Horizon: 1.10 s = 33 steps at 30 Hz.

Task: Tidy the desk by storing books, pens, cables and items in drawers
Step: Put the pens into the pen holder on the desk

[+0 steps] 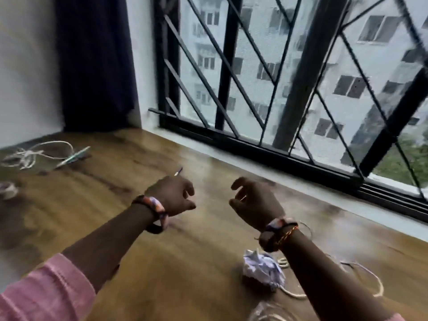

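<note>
Here, the left hand pinched a thin, light pen; the right hand hung loosely curled, holding nothing. At 10 o'clock on the desk, limp cables would best be gathered by their loops.

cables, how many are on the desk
2. One white cable lies tangled at the far left by the curtain. The other cable loops at the near right, partly under the right forearm beside the crumpled paper. More may be hidden.

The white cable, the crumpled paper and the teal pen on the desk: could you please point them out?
white cable point(27, 156): head view, tangled middle.
crumpled paper point(262, 267): head view, centre of the ball.
teal pen point(74, 157): head view, mid-barrel.
</note>
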Motion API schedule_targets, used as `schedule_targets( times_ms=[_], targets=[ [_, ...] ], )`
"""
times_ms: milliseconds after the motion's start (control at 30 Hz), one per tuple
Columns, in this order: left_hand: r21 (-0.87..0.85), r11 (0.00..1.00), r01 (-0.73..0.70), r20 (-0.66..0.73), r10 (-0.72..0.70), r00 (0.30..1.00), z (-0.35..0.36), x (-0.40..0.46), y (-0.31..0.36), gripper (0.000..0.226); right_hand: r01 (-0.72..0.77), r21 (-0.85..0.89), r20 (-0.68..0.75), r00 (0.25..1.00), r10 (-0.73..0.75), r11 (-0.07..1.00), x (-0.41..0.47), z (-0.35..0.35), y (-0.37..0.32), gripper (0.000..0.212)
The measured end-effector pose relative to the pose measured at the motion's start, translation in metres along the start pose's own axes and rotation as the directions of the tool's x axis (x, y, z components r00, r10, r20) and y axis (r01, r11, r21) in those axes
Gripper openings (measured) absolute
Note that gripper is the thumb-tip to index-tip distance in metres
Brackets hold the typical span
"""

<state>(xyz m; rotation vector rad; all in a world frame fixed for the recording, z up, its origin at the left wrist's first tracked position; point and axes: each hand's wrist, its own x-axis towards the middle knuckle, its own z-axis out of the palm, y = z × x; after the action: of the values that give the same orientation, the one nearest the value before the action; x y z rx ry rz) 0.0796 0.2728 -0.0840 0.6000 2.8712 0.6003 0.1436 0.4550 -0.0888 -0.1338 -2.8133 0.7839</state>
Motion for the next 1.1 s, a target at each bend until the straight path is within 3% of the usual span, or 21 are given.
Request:
schedule_targets(
  times_ms=[133, 200, 267, 333, 600, 700, 833, 933, 1100],
  targets=[
    [0.115, 0.973, 0.201, 0.021, -0.204, 0.979, -0.019, 0.002, -0.084, 0.025, 0.035, 0.032, 0.171, 0.984, -0.04, 0.999, 0.035, 0.065, -0.046, 0.026],
    [0.113, 0.964, 0.242, 0.061, -0.25, 0.966, -0.019, 0.002, -0.112, 0.017, 0.059, 0.028, 0.262, 0.963, -0.064, 0.998, 0.045, 0.097, -0.061, 0.028],
    [0.103, 0.956, 0.276, 0.113, -0.287, 0.951, -0.011, 0.002, -0.13, 0.025, 0.092, 0.021, 0.333, 0.938, -0.094, 0.996, 0.053, 0.127, -0.075, 0.033],
    [0.115, 0.948, 0.298, 0.118, -0.311, 0.943, 0.002, 0.004, -0.138, 0.038, 0.119, 0.002, 0.367, 0.924, -0.111, 0.993, 0.058, 0.15, -0.087, 0.038],
    [0.158, 0.931, 0.33, 0.059, -0.342, 0.938, 0.015, 0.009, -0.141, 0.031, 0.151, -0.256, 0.385, 0.922, -0.043, 0.955, 0.059, 0.178, -0.102, 0.021],
    [0.182, 0.918, 0.353, -0.032, -0.353, 0.935, -0.002, 0.008, -0.138, 0.029, 0.096, -0.198, 0.316, 0.948, -0.029, 0.975, 0.058, 0.167, -0.097, 0.023],
    [0.132, 0.949, 0.287, -0.275, -0.243, 0.93, -0.042, 0.008, -0.107, 0.028, 0.077, -0.102, 0.046, 0.996, -0.072, 0.992, 0.059, 0.125, -0.081, 0.018],
    [0.015, 0.994, 0.106, -0.44, -0.088, 0.894, -0.063, 0.009, -0.064, 0.017, 0.087, -0.036, -0.135, 0.987, -0.091, 0.996, 0.058, 0.069, -0.065, 0.017],
    [-0.064, 0.97, -0.236, -0.556, 0.161, 0.815, -0.059, 0.021, 0.03, 0.012, 0.053, -0.081, -0.368, 0.926, -0.079, 0.995, 0.029, -0.047, -0.021, 0.013]
  ],
)
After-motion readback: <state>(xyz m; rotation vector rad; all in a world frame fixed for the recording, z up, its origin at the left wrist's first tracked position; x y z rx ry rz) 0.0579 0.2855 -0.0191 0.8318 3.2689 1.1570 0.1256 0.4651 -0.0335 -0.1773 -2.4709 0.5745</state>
